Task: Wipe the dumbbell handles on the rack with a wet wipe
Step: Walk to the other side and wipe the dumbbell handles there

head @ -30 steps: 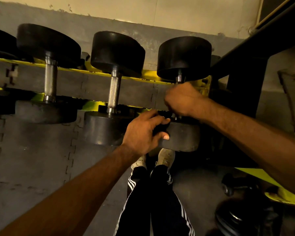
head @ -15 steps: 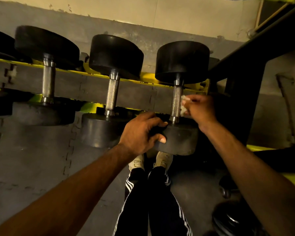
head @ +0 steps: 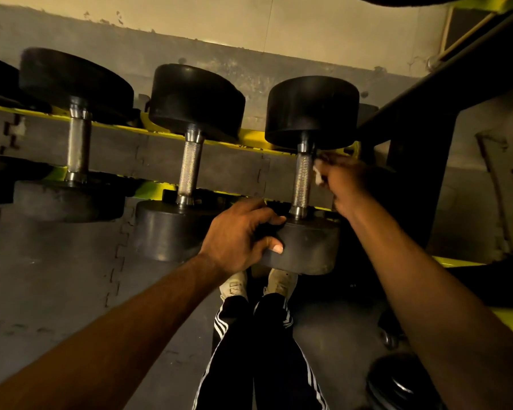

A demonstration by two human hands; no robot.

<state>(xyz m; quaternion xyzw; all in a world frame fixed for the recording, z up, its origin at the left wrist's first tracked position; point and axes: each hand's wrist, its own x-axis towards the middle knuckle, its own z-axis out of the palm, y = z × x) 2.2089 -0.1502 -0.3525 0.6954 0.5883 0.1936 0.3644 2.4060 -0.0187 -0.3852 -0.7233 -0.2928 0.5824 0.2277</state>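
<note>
Three black dumbbells lie across the yellow rack (head: 251, 140). The right dumbbell (head: 311, 109) has a knurled steel handle (head: 302, 180). My left hand (head: 240, 235) grips the near head (head: 307, 250) of that dumbbell, thumb on its front face. My right hand (head: 345, 182) pinches a white wet wipe (head: 318, 173) just right of the handle's upper part, touching or nearly touching it. The middle dumbbell's handle (head: 190, 170) and the left dumbbell's handle (head: 77, 146) are bare.
A dark rack upright (head: 412, 179) stands close to the right of my right hand. Weight plates (head: 397, 383) lie on the floor at lower right. My shoes (head: 258, 284) and striped trousers are below the rack. Grey interlocking floor mats (head: 51, 276) cover the left.
My right hand came off the right dumbbell's handle, which it gripped a second ago, and now sits beside it higher up with the wipe showing. My left hand has kept its grip.
</note>
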